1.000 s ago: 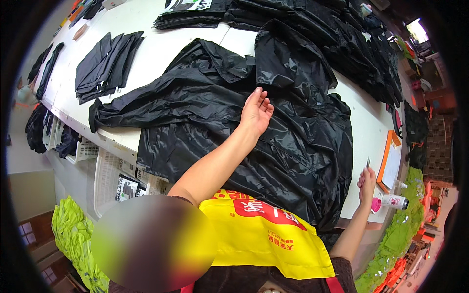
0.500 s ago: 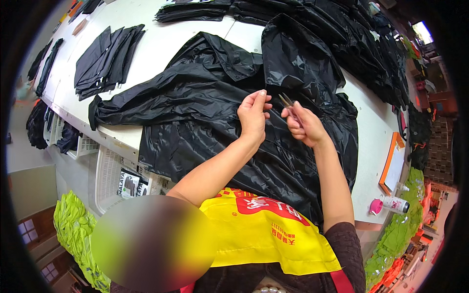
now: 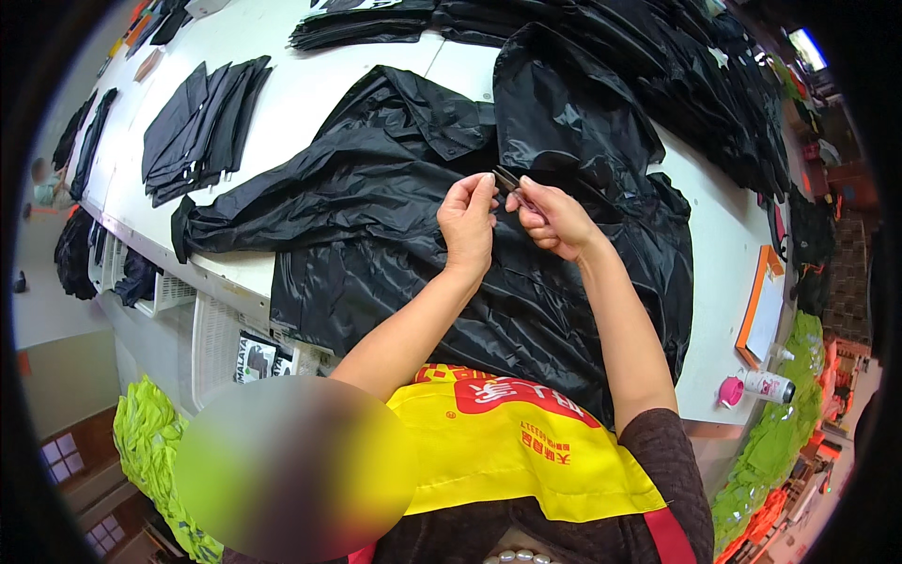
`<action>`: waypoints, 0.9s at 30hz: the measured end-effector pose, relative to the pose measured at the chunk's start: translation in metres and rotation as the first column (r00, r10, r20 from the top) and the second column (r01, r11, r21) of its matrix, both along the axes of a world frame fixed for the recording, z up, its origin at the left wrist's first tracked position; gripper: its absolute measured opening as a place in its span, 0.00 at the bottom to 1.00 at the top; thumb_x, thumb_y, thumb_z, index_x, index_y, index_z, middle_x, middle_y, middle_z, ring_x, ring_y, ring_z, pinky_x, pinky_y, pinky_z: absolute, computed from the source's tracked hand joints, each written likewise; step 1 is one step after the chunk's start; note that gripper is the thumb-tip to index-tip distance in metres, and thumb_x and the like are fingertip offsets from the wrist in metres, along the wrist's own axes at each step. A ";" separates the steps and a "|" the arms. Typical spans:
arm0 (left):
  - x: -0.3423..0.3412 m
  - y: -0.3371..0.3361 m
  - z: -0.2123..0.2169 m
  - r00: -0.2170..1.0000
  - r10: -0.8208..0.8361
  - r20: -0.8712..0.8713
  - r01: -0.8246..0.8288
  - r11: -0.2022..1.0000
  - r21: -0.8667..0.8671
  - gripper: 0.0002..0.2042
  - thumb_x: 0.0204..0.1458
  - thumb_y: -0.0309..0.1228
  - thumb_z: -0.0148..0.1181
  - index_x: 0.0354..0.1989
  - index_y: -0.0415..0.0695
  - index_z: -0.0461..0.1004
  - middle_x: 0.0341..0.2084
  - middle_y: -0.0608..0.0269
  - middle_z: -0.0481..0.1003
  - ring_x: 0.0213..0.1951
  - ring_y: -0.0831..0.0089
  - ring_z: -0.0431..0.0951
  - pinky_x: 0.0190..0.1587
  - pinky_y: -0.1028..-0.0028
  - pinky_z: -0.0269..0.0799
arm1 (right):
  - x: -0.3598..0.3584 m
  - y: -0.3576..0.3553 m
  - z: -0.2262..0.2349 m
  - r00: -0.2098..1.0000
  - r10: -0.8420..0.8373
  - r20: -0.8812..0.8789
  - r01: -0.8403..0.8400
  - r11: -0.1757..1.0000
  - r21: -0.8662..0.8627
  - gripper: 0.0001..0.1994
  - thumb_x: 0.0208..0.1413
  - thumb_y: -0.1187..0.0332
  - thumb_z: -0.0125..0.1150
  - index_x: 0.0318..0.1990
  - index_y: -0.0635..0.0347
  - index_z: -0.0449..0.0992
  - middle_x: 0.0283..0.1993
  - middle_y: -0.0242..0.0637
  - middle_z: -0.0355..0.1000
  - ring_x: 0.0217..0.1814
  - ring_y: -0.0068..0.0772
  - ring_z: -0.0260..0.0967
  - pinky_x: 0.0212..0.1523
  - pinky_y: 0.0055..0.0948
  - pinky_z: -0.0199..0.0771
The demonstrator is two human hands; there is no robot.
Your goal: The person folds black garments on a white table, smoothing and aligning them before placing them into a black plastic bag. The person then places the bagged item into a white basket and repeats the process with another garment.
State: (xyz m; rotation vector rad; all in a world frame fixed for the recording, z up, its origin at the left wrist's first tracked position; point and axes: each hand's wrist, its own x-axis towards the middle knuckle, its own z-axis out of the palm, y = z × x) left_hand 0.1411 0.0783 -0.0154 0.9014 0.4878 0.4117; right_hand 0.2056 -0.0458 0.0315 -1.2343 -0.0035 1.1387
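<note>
Here, a glossy, crumpled black jacket (image 3: 395, 207), sleeve outstretched.

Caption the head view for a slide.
Left hand and right hand meet over a shiny black jacket spread on a white table.

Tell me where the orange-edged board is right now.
The orange-edged board lies at the white table's right edge, beside the black jacket and above the pink-capped bottle.

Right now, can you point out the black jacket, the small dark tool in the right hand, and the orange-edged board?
black jacket (image 3: 376, 188), head view, on its outstretched sleeve.
small dark tool (image 3: 505, 177), head view, on the tip above the fingers.
orange-edged board (image 3: 766, 310), head view, on its pale face.
</note>
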 end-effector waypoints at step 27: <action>0.132 0.050 0.027 0.705 -0.450 -0.549 0.572 0.818 0.064 0.45 0.40 0.21 0.66 0.66 0.39 0.43 0.40 0.57 0.70 0.30 0.73 0.73 0.32 0.64 0.73 | 0.205 -0.172 -0.081 0.348 -0.140 0.927 0.718 0.675 -0.168 0.31 0.39 0.57 0.69 0.49 0.69 0.71 0.50 0.52 0.71 0.54 0.42 0.69 0.52 0.31 0.66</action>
